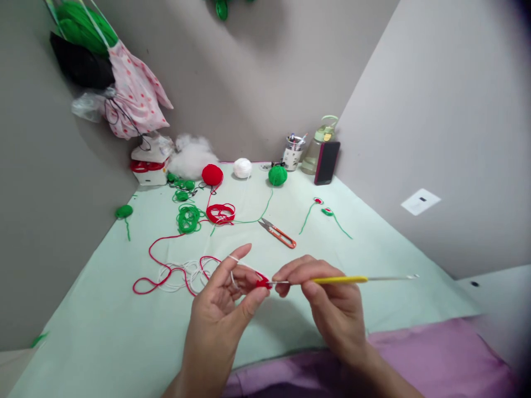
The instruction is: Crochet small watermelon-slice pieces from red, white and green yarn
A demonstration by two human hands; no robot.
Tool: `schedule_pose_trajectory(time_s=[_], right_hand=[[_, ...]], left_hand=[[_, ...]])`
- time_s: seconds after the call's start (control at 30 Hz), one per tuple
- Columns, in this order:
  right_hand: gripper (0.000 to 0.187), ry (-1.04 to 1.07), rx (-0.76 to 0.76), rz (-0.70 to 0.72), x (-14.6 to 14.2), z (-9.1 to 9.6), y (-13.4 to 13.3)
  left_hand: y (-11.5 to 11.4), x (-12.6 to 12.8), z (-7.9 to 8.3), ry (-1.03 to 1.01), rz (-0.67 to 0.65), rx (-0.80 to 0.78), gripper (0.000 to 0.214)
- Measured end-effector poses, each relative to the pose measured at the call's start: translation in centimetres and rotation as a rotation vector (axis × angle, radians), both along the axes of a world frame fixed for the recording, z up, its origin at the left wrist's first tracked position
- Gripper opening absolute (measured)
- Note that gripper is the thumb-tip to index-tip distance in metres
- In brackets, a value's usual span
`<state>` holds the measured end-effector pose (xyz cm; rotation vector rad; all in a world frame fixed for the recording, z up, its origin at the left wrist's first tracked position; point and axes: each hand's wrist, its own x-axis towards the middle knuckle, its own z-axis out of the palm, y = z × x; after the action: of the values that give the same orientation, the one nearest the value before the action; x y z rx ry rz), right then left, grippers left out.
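Between the thumb and fingers of my left hand (228, 301) is a small red crochet piece (263, 282). White yarn (244, 263) runs over the raised index finger to the piece. My right hand (332, 298) grips a crochet hook (340, 279) by its yellow handle. One metal end meets the red piece; the other points out to the right. The tip at the work is too small to make out. Loose red yarn (151, 251) and white yarn strands (178, 276) lie on the table to the left of my left hand.
Orange thread snips (279, 233) lie beyond my hands, points to the left. Red (212, 174), white and green yarn balls stand along the back, near a phone (327, 163) and a bottle (312, 157). Two small crocheted pieces with green tails (306, 218) lie at right.
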<state>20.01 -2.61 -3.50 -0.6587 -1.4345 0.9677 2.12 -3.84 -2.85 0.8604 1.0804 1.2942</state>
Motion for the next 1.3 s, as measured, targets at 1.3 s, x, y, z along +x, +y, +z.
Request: schedule_pose_trajectory(time_s=[1.3], right_hand=[[0.015, 0.374, -0.228, 0.134, -2.3, -1.3, 0.2]], left_hand=[[-1.7, 1.7, -0.4, 0.323, 0.284, 0.176, 0.040]])
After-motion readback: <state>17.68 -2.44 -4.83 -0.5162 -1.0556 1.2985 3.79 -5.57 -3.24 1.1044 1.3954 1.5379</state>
